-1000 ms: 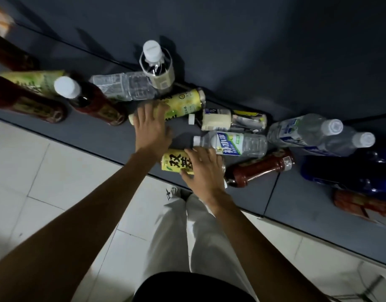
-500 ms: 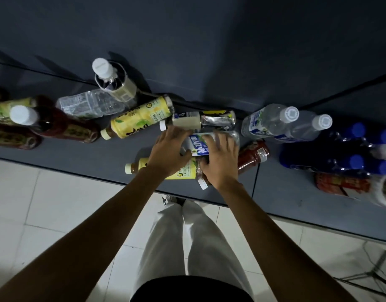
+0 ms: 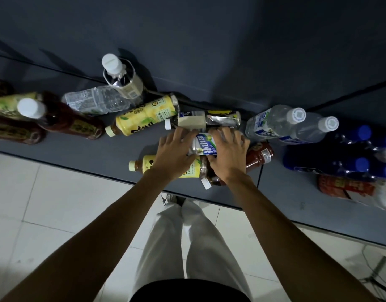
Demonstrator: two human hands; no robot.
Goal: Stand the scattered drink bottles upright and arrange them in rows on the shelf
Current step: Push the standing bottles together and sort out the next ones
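Observation:
A clear bottle with a blue and green label [image 3: 204, 144] lies on the dark grey shelf [image 3: 78, 149]. My left hand [image 3: 172, 153] grips its left end and my right hand [image 3: 228, 155] curls over its right part. Under my left hand lies a yellow tea bottle [image 3: 144, 166]. A second yellow tea bottle [image 3: 144, 118] lies further back, beside a milky white bottle [image 3: 192, 122] and a can [image 3: 222, 120]. A red-brown bottle [image 3: 259, 155] lies to the right of my right hand.
A white-capped clear bottle [image 3: 122, 79] stands at the back wall, with a clear water bottle [image 3: 93, 101] lying beside it. Dark tea bottles [image 3: 70, 123] sit at the left. Two clear bottles [image 3: 275, 125] and blue-capped bottles [image 3: 351, 158] stand at the right, near a lying red-labelled bottle [image 3: 349, 188].
A second ago my left hand lay on the rear yellow bottle and my right on the front one. Both have moved onto the clear blue-labelled bottle and hold it.

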